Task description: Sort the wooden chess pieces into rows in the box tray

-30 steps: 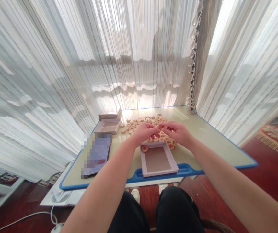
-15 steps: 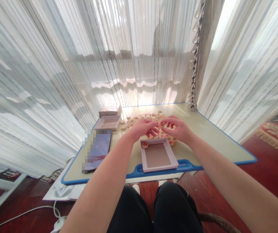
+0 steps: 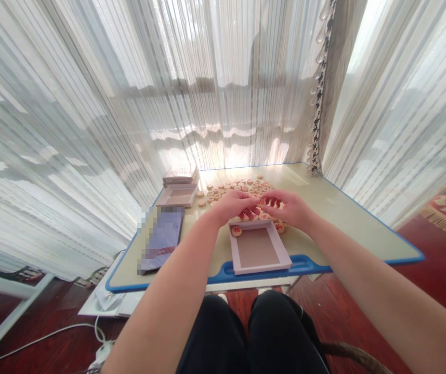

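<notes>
Round wooden chess pieces (image 3: 234, 187) with red marks lie scattered on the pale table (image 3: 336, 213). My left hand (image 3: 234, 204) and my right hand (image 3: 288, 208) meet over the near edge of the pile, fingers curled down and touching pieces. Whether either hand holds a piece is hidden by the fingers. Just below the hands lies a shallow white box tray (image 3: 259, 250) with a brown bottom. One piece (image 3: 236, 230) sits in its far left corner.
A second open box tray (image 3: 178, 196) and a stack of flat boxes (image 3: 180, 175) lie at the table's far left. A blurred-out flat item (image 3: 162, 240) rests at the left. Sheer curtains surround the table. A cable (image 3: 51, 337) runs over the floor.
Both hands have stayed over the pile, fingers shifting among the pieces. The camera view has drifted slightly, so the table sits a bit further right.
</notes>
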Available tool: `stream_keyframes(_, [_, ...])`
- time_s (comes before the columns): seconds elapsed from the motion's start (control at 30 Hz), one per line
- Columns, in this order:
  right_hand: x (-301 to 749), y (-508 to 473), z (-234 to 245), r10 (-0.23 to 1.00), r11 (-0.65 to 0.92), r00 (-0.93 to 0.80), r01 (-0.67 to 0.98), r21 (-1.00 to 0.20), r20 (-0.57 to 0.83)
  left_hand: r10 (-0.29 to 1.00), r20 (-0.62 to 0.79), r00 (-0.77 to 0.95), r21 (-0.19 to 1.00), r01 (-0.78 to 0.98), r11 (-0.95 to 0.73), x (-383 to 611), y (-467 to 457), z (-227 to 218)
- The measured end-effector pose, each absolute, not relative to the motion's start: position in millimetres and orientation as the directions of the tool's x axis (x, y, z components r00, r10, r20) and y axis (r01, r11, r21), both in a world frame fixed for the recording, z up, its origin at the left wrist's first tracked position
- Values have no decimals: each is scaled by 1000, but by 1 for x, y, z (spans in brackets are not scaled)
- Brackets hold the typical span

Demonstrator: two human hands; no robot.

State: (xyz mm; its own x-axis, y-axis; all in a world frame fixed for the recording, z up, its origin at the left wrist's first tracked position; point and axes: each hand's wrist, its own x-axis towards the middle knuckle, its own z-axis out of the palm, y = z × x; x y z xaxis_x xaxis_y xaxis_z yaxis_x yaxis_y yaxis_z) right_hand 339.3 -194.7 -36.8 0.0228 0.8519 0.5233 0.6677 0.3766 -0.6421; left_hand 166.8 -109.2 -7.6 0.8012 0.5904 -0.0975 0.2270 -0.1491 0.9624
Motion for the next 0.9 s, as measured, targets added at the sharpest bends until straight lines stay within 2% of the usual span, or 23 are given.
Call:
stream_keyframes(0.27, [341, -195, -39, 813, 433, -26, 695, -574, 582, 625, -124, 770, 951, 272, -147, 167, -111, -6])
stream_keyframes(0.43, [340, -196, -37, 799, 417, -8, 728, -544, 601, 625, -114, 772, 951, 266, -156, 166, -112, -5])
stream_keyframes(0.9, [343, -198, -40, 803, 413, -14, 734, -540, 595, 611, -117, 783, 938, 289, -190, 165, -112, -8])
